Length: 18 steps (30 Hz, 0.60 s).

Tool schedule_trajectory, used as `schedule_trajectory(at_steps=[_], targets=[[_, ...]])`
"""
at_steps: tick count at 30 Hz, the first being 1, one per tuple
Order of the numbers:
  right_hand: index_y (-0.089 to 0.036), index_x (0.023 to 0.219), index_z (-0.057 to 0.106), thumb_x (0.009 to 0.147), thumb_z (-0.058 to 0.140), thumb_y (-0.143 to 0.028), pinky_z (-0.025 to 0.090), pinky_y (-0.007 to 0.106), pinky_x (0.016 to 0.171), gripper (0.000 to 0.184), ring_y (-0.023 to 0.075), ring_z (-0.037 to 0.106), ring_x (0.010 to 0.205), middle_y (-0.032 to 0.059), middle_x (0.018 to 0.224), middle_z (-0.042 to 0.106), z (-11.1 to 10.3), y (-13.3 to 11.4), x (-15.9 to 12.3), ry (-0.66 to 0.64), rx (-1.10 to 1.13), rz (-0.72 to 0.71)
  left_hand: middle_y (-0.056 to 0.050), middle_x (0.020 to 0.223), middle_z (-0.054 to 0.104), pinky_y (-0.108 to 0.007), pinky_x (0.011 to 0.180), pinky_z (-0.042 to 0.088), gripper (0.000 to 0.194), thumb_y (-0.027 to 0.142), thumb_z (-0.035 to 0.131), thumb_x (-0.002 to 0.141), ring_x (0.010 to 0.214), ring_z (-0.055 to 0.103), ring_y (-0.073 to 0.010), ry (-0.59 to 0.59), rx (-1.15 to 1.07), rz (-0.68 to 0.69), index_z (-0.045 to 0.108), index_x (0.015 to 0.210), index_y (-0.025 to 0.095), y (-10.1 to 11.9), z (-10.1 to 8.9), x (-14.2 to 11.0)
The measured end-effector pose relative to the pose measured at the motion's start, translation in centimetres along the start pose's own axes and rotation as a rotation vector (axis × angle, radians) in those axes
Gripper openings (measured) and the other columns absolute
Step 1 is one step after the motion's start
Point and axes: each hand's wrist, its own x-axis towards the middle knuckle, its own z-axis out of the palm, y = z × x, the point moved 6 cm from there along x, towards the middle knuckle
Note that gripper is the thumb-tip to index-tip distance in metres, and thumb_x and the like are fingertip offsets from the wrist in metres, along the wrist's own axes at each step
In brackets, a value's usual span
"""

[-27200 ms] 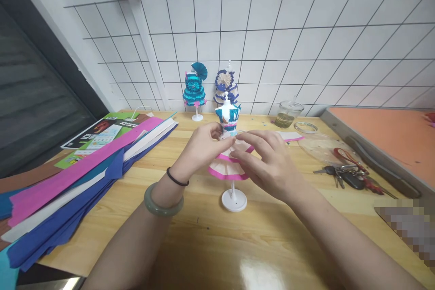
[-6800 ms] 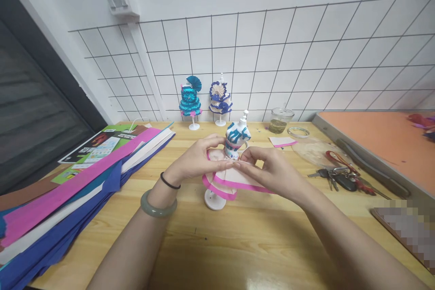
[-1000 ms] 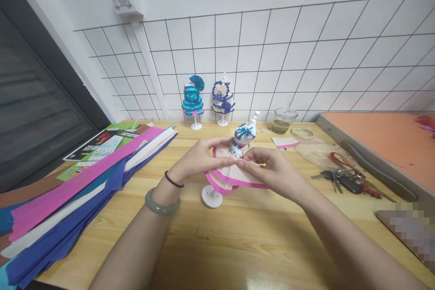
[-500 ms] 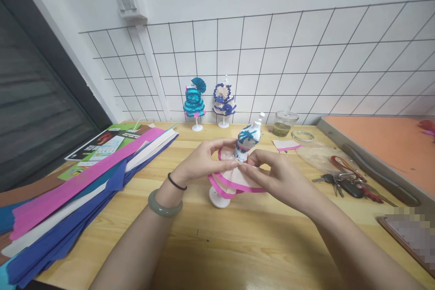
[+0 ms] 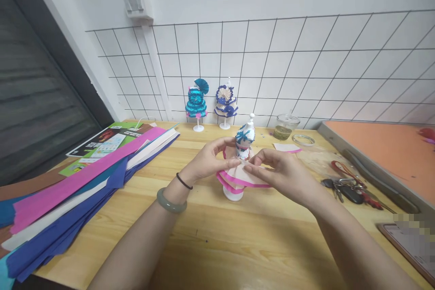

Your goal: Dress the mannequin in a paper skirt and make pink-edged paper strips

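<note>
Left hand (image 5: 213, 161) and right hand (image 5: 287, 173) both had grip clamped on pink-edged skirt (image 5: 242, 176); mannequin (image 5: 245, 136) leaned toward one o'clock, keys (image 5: 352, 195) lay at three o'clock.

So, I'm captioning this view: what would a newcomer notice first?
Probably the small white-and-teal dress form near the centre, its pink-edged paper skirt held by the left hand and right hand. Behind, a teal-dressed form and a cream-and-blue one stand near the wall. Long coloured paper strips lie at left.
</note>
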Motion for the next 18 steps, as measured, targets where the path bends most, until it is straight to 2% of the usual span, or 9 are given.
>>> schedule_trajectory(at_steps=[4, 12, 18], targets=[[-0.020, 0.074, 0.060, 0.080, 0.055, -0.043, 0.042, 0.024, 0.050, 0.024, 0.0157, 0.058, 0.064, 0.0031, 0.073, 0.067, -0.3, -0.6, -0.2, -0.015, -0.046, 0.003, -0.009, 0.118, 0.059, -0.035, 0.095, 0.040, 0.047, 0.030, 0.070, 0.071, 0.111, 0.051, -0.0222, 0.009, 0.013, -0.022, 0.055, 0.114, 0.017, -0.1, -0.2, 0.0], [-0.022, 0.088, 0.064, 0.085, 0.049, -0.035, 0.045, 0.026, 0.066, 0.020, 0.0162, 0.060, 0.078, 0.0025, 0.089, 0.068, 0.2, -1.0, -0.6, -0.065, -0.089, -0.102, -0.011, 0.116, 0.057, -0.038, 0.095, 0.040, 0.044, 0.027, 0.072, 0.069, 0.110, 0.051, -0.0216, 0.020, -0.007, -0.045, 0.053, 0.108, 0.017, -0.1, -0.2, -0.1], [-0.023, 0.089, 0.064, 0.086, 0.047, -0.032, 0.045, 0.027, 0.065, 0.019, 0.0166, 0.059, 0.078, 0.0032, 0.088, 0.065, 0.4, -1.2, -0.5, -0.073, -0.090, -0.143, -0.011, 0.116, 0.057, -0.039, 0.096, 0.038, 0.042, 0.027, 0.072, 0.069, 0.110, 0.052, -0.0217, 0.010, 0.024, -0.054, 0.051, 0.104, 0.017, 0.1, -0.2, -0.3]])
